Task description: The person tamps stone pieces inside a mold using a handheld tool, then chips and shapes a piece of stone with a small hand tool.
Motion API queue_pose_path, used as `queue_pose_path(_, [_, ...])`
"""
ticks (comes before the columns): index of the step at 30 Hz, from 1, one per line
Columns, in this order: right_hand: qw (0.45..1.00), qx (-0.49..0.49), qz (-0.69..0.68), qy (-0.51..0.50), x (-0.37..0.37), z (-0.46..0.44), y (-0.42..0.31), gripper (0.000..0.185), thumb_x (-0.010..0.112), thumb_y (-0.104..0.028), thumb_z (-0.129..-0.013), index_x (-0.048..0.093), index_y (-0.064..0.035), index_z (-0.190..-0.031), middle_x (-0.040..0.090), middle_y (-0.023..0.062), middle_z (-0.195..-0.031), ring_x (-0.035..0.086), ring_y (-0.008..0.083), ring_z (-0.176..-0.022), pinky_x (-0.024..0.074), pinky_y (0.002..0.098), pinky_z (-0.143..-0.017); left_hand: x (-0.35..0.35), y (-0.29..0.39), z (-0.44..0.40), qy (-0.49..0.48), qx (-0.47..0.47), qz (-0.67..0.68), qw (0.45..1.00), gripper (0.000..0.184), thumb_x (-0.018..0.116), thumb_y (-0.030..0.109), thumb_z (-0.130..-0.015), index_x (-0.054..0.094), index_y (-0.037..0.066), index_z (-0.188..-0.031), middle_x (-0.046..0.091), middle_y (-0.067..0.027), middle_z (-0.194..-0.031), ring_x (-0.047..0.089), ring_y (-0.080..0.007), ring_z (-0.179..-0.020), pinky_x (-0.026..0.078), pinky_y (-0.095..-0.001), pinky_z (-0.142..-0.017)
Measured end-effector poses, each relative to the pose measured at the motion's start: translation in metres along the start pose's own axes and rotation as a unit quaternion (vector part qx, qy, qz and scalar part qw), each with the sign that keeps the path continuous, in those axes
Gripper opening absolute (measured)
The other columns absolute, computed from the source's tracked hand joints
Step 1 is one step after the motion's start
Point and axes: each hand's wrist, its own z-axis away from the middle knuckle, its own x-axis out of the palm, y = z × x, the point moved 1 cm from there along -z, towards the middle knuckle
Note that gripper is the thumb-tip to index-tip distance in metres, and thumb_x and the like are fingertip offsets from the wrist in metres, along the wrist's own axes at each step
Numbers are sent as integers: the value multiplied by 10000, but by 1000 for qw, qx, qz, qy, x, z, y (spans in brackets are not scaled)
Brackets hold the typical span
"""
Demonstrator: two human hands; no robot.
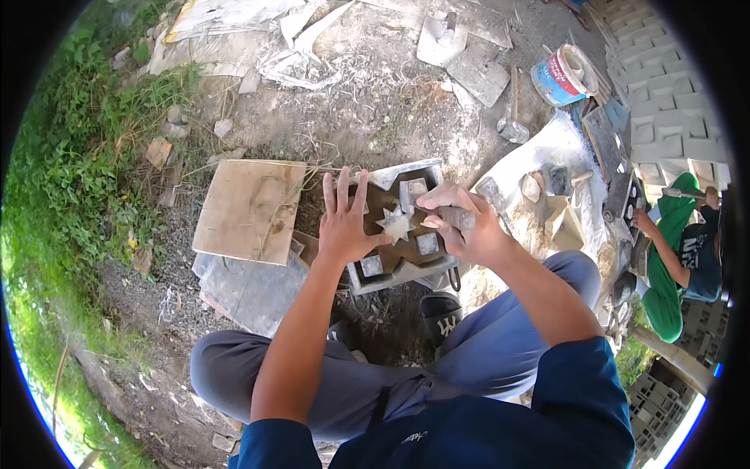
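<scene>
A square mould (402,273) with a pale frame lies on the ground between my feet and hands. Inside it are a star-shaped piece (396,224) at the centre and square blocks, one of them (427,244) at the lower right. My left hand (344,227) is spread over the mould's left side, its thumb near the star. At the upper right of the mould, my right hand (469,223) is closed, fingers and thumb bent together around something greyish that I cannot make out.
A wooden board (248,211) and a grey sheet (250,289) lie at the left. A paint bucket (562,76), a hammer (513,129) and a white sack (558,148) are at the right. Another person (683,258) sits at the far right beside stacked blocks (668,94).
</scene>
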Motion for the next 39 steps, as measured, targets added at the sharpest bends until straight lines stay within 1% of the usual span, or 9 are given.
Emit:
queue_pose_path(4, [992, 114, 22, -52, 8, -4, 16, 206, 651, 66, -881, 557, 7, -1055, 667, 156, -1003, 700, 309, -906, 569, 357, -776, 2, 1, -1, -3, 0, -7, 1000, 1367, 896, 538, -576, 50, 260, -1613, 6, -99, -1673, -60, -403, -1527, 465, -558, -1046])
queue_pose_path(9, [999, -2, -39, 8, 7, 12, 8, 329, 673, 103, -827, 559, -30, -1105, 655, 130, -1039, 692, 304, -904, 552, 345, -783, 9, -5, -2, 30, 32, -8, 999, 1381, 898, 548, -560, 53, 261, -1614, -3, -121, -1670, -56, -417, -1524, 451, -559, -1061])
queue_pose_path(13, [993, 108, 6, -53, 12, 14, 22, 335, 649, 127, -841, 527, -18, -1117, 633, 126, -1048, 679, 272, -912, 553, 338, -776, 5, 1, -3, 1, 8, -11, 1000, 1376, 898, 532, -573, 37, 269, -1613, -8, -116, -1672, -69, -419, -1522, 434, -554, -1086])
queue_pose_path(16, [999, 45, 6, 28, 7, 8, 16, 328, 643, 119, -855, 522, -46, -1112, 618, 117, -1040, 672, 274, -904, 541, 350, -749, 5, 2, -3, 35, 32, -36, 998, 1382, 899, 529, -575, 23, 271, -1613, -11, -116, -1672, -76, -423, -1520, 431, -555, -1090])
queue_pose_path(18, [997, -2, 35, 74, 16, 13, 16, 309, 685, -33, -888, 476, -91, -1107, 638, 119, -905, 664, 334, -663, 527, 412, -598, 9, -4, 1, 1, 21, -32, 999, 1386, 898, 538, -571, 26, 266, -1613, -12, -119, -1671, -80, -431, -1517, 422, -555, -1097])
queue_pose_path(21, [994, 104, 7, -11, 14, 9, 31, 187, 654, -63, -925, 505, -76, -1036, 653, 138, -826, 674, 336, -655, 530, 400, -581, 6, 1, -4, 6, 21, -24, 999, 1385, 895, 551, -570, 32, 261, -1614, -9, -122, -1670, -90, -430, -1517, 415, -556, -1099])
queue_pose_path(25, [999, -12, 28, 32, 6, 8, 13, 198, 616, -114, -961, 497, -79, -1114, 660, 146, -845, 676, 358, -664, 539, 425, -591, 9, -1, -3, 34, 37, -45, 998, 1389, 892, 558, -568, 28, 262, -1615, 0, -124, -1670, -84, -429, -1518, 422, -551, -1091])
queue_pose_path(36, [999, -18, 42, -3, 13, 15, 34, 238, 669, -82, -909, 543, -88, -1111, 663, 119, -773, 677, 317, -602, 529, 391, -550, 9, -2, -3, 18, 36, -28, 999, 1373, 886, 567, -578, 44, 253, -1616, -11, -136, -1671, -98, -424, -1519, 361, -554, -1134])
queue_pose_path(39, [993, 112, 15, -41, -8, -2, 31, 207, 667, -77, -925, 539, -65, -1087, 669, 121, -838, 690, 325, -683, 536, 392, -596, 4, 4, -4, 8, 25, -28, 999, 1371, 887, 565, -578, 47, 251, -1615, -16, -137, -1669, -93, -429, -1517, 339, -551, -1152])
